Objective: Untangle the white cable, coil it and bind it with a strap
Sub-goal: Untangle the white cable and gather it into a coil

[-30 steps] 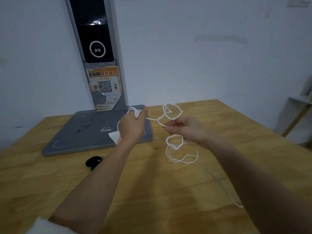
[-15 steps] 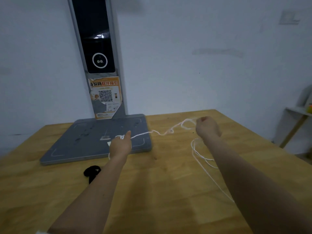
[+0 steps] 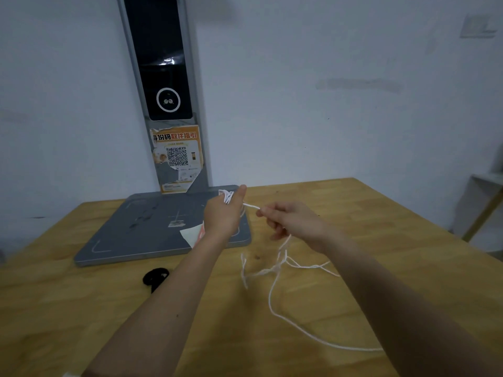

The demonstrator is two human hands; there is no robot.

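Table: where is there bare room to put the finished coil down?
Bare wood on the table left of the black strap, and at the far right corner. Crowded: the cable sprawls below the right hand; the grey base fills the back left.

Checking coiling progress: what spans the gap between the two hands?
In the head view, a short taut run of the white cable bridges left hand and right hand; nothing else.

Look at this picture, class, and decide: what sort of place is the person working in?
Probably a parcel pick-up point or plain workroom, not a home. A grey scanning stand with a QR-code poster sits on a bare wooden table against a blank white wall, where both hands handle a white cable.
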